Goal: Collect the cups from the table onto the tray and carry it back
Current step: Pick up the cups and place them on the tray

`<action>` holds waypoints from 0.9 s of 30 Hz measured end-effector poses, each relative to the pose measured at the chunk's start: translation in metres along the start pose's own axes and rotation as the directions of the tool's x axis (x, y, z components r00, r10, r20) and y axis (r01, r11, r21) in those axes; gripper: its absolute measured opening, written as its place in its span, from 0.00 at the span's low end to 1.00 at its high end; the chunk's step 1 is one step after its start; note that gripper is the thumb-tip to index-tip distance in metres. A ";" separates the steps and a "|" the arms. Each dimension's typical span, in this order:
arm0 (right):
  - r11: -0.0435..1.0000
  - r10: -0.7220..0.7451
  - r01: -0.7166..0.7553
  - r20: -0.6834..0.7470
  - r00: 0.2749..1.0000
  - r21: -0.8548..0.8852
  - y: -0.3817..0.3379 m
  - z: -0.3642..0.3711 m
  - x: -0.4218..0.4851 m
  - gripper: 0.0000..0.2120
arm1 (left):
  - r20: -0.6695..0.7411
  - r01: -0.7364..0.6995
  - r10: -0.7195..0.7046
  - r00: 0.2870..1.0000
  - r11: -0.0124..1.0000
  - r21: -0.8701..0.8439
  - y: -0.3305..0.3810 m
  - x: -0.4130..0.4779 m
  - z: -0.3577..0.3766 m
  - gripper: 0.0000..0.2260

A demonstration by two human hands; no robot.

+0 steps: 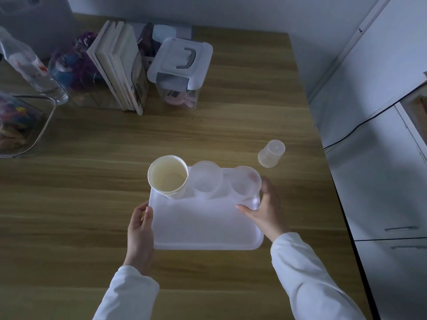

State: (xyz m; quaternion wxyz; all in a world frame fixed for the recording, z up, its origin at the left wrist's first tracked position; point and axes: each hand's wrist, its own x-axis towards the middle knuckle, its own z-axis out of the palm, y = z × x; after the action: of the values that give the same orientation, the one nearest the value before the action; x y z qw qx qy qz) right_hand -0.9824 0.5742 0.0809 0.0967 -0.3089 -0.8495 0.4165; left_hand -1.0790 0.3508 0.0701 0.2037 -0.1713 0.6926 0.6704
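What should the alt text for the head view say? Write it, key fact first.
A person's right hand grips a clear plastic cup on a white tray, while the left hand grips the tray's left edge. A paper cup and another clear cup stand on it; one upside-down cup remains on the wooden table.

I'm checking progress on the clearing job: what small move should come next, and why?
Probably release the clear plastic cup that the right hand grips on the white tray, then reach for the clear cup lying on the wooden table, the only one off the tray.
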 end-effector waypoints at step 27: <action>0.881 0.036 -0.018 0.028 0.999 -0.472 0.053 -0.060 0.156 0.25 | -0.096 0.011 -0.011 0.995 1.000 0.006 0.004 0.053 0.041 0.08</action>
State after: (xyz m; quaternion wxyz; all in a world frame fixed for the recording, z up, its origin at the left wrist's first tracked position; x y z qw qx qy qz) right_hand -1.0565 0.7317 0.0633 -0.0025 -0.3273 -0.9226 0.2041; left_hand -1.1244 0.3934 0.0455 0.1744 -0.2067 0.7027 0.6582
